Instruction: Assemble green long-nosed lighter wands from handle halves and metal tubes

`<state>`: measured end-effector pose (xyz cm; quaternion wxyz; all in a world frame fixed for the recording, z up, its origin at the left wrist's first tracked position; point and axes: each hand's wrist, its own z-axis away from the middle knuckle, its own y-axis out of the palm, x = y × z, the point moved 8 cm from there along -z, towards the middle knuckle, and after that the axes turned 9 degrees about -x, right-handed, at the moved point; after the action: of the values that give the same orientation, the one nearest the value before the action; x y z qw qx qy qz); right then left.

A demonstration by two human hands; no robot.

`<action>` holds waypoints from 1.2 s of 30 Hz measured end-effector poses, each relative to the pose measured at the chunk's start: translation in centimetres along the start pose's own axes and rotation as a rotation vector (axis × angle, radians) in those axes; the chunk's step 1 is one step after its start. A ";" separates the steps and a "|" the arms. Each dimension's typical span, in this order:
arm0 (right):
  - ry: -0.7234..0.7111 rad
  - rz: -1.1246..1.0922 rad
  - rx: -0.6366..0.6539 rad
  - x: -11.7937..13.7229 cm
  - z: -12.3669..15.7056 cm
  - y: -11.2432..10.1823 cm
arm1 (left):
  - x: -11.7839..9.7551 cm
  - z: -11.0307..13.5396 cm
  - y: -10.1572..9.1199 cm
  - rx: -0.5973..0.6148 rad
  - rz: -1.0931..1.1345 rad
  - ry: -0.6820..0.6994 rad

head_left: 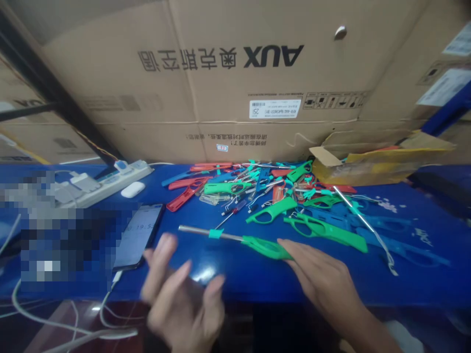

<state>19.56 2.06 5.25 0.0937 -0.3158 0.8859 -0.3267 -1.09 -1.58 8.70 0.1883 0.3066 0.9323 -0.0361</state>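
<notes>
Cardboard box (235, 73) behind blue surface (257, 284). Pile of coloured handles (294, 196) at back. Phone (138, 235) left. Lone green-handled tool (265, 246) near front edge. Right hand (320, 279) fingertips touch its handle end, grip wide and flat. Left hand (180, 299) blurred, just below-left of tool, grip wide, holding nothing.

Right hand (321, 280) touches green-handled tool (265, 247)

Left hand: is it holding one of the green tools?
No, the left hand is open, with spread fingers and nothing in it; only the right hand touches a green tool.
</notes>
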 end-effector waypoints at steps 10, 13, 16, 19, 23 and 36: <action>0.365 -0.402 0.006 1.2 0.0 -0.5 | 0.1 6.1 7.2 0.381 0.772 -1.216; 0.480 -0.525 0.077 1.9 0.3 0.2 | -0.4 5.0 8.0 0.357 0.996 -1.248; 0.568 -0.605 0.166 2.4 0.6 1.1 | -0.5 4.4 8.0 0.294 1.121 -1.314; 0.559 -0.634 0.269 3.0 0.9 1.6 | -0.9 3.5 7.7 0.283 1.150 -1.311; 0.519 -0.515 0.311 3.0 1.9 0.9 | -2.1 3.1 8.4 0.322 1.245 -1.394; 0.355 -0.694 0.575 1.7 0.5 -1.4 | -3.2 8.8 9.1 0.522 1.203 -1.604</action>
<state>19.12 -0.09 5.79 -0.0899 -0.4933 0.6045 -0.6190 9.50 2.40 2.19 0.6685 0.6387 0.1890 -0.3308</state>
